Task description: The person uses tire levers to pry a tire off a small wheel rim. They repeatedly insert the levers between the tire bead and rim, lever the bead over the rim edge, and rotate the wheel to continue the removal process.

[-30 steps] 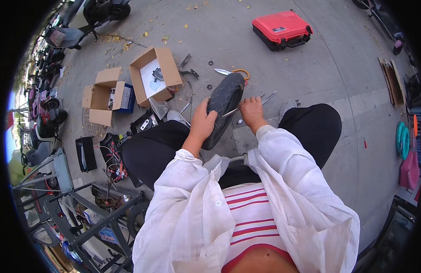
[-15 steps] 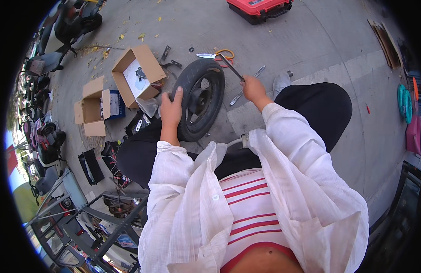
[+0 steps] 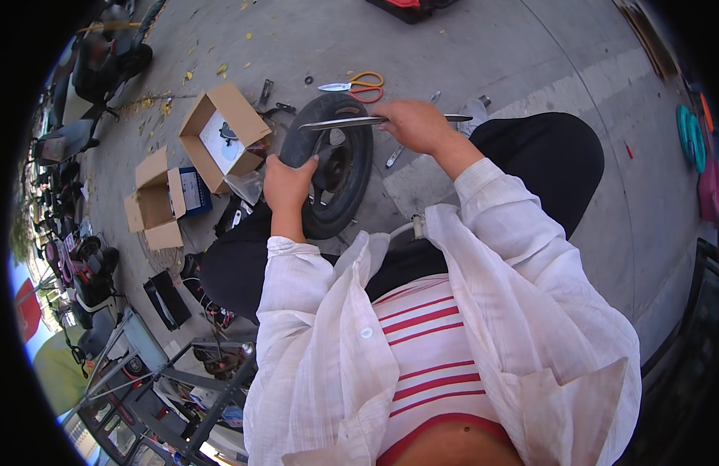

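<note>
A small wheel with a black tyre [image 3: 293,147] stands on edge in front of me. My left hand [image 3: 288,185] is closed around the near left side of the tyre, thumb over the tread. Gripped in my right hand [image 3: 418,126] is a long metal tyre lever [image 3: 340,123]. It lies nearly level, its flat left end over the upper part of the tyre; whether it touches the rubber I cannot tell. Scissors [image 3: 363,87] with orange and red handles rest on the ground beyond the wheel. Another metal bar [image 3: 393,156] lies to its right, partly hidden by my right hand.
Two open cardboard boxes [image 3: 190,138] [image 3: 156,203] stand left of the wheel, with dark metal parts near them. A red and black case [image 3: 410,8] is at the far edge. Parked scooters [image 3: 91,74] line the left, and a metal frame [image 3: 196,404] is at lower left.
My right hand has moved left toward the wheel, and the tyre lever has swung from slanting to nearly level across its top. My left hand still holds the tyre, slightly lower, with its thumb shifted.
</note>
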### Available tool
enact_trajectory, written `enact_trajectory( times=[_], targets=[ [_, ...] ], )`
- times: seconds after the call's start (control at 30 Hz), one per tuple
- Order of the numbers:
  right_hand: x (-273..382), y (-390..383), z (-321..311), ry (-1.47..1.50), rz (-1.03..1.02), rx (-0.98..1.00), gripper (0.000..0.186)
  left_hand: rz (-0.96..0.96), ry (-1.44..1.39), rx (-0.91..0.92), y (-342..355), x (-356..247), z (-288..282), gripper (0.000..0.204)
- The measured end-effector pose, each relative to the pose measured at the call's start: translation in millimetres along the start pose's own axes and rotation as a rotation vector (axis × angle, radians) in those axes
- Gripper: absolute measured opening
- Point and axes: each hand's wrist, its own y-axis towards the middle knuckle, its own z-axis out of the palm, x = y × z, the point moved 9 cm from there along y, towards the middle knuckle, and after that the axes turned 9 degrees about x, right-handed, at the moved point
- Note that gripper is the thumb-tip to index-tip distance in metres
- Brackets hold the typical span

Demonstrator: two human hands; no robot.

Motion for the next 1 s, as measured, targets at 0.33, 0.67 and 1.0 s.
enact_trajectory(
  times=[0.33,0.67,1.0],
  targets=[
    [30.8,-8.3,-31.3,-0.3,0.044,0.059,0.024,0.044,0.097,0.008,-3.0,-13.2,-1.1,0.06],
    [76.6,9.9,-26.4,-0.531,-0.029,0.228,0.018,0.027,0.148,-0.021,-2.3,-7.9,-0.5,0.058],
    [105.3,26.8,-22.6,-0.609,-0.056,0.293,0.015,0.031,0.137,-0.028,-0.3,-2.1,0.2,0.056]
  ],
)
